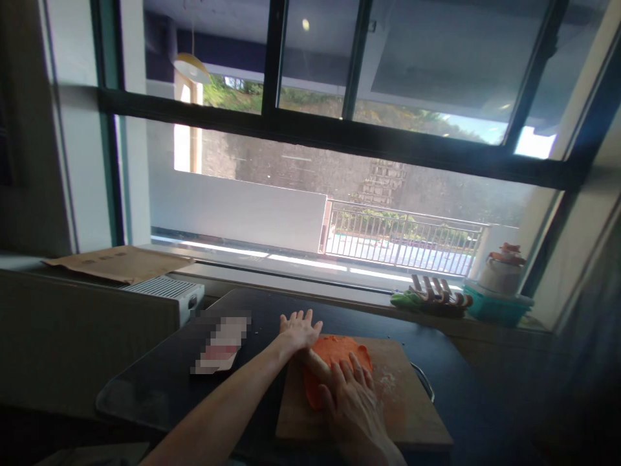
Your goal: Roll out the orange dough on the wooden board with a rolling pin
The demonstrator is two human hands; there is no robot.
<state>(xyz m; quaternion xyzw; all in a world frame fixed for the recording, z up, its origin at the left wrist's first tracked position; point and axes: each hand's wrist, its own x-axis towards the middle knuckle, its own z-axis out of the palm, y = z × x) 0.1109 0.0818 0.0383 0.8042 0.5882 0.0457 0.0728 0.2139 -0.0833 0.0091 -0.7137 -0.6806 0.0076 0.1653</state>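
A flattened sheet of orange dough (342,349) lies on a wooden cutting board (422,427). Across the dough slants a pale rolling pin (317,367). My left hand (298,330) rests its palm over the far left end of the pin, fingers stretched out and spread. At the pin's near right end, my right hand (352,391) lies with fingers extended over the dough, partly hiding the pin. Neither hand wraps its fingers around the pin. White flour (388,383) is scattered on the board right of the dough.
The board sits on a dark table (160,382), its metal handle (423,380) at the right. A blurred-out flat object (223,346) lies left of my arm. Along the window sill stand a dark rack (431,294) and a teal box (497,304). Brown paper (121,262) covers a ledge.
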